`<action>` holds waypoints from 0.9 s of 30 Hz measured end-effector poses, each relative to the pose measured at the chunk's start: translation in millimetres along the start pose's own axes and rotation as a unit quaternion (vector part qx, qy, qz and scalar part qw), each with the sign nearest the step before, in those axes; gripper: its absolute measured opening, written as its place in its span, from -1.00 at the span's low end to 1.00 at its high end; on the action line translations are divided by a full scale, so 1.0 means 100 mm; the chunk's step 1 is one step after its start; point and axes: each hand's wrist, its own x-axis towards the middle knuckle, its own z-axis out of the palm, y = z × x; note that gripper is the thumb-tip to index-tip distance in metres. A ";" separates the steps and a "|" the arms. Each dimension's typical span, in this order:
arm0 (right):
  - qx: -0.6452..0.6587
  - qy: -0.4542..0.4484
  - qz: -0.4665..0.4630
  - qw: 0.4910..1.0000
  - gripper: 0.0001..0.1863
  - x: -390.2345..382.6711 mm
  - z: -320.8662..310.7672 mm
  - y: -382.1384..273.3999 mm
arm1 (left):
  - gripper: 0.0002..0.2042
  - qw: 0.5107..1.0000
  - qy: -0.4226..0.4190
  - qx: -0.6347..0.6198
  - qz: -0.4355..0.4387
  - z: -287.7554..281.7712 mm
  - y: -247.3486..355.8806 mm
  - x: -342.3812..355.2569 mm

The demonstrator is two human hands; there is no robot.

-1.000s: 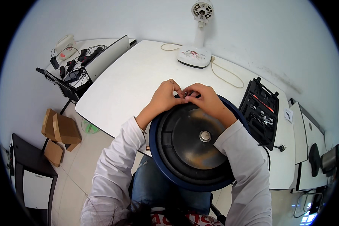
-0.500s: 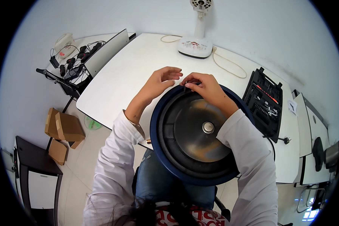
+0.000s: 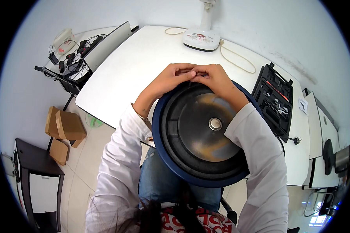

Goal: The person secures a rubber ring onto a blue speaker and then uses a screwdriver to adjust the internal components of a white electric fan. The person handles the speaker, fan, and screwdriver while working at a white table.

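A round electric cooker [image 3: 174, 132] with a dark blue rim and black inside stands tilted at the table's near edge, over my lap. In its middle lies a stained metal heating plate [image 3: 194, 136] with a silver button [image 3: 215, 124] at the centre. My left hand [image 3: 175, 79] and my right hand [image 3: 215, 79] meet at the cooker's far rim, fingertips touching and bent inward. Both are closed in a pinch. Whatever sits between the fingers is hidden by them. My right forearm crosses over the cooker's right side.
A white fan base [image 3: 201, 39] with its cord stands at the table's back. To the right lies an open black toolbox [image 3: 274, 101] with bits and an orange-red tool, beside a plug [image 3: 296, 140]. A cardboard box [image 3: 66, 123] sits on the floor at left, near a dark cabinet [image 3: 39, 159].
My left hand has moved right and closed in against my right hand at the rim; its fingers were apart before. The small dark piece in my right fingers is now hidden.
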 end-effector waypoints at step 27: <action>-0.057 0.095 0.012 0.994 -0.85 0.00 0.17 0.01 | -0.63 0.996 -0.066 0.060 -0.005 -0.09 -0.15 0.14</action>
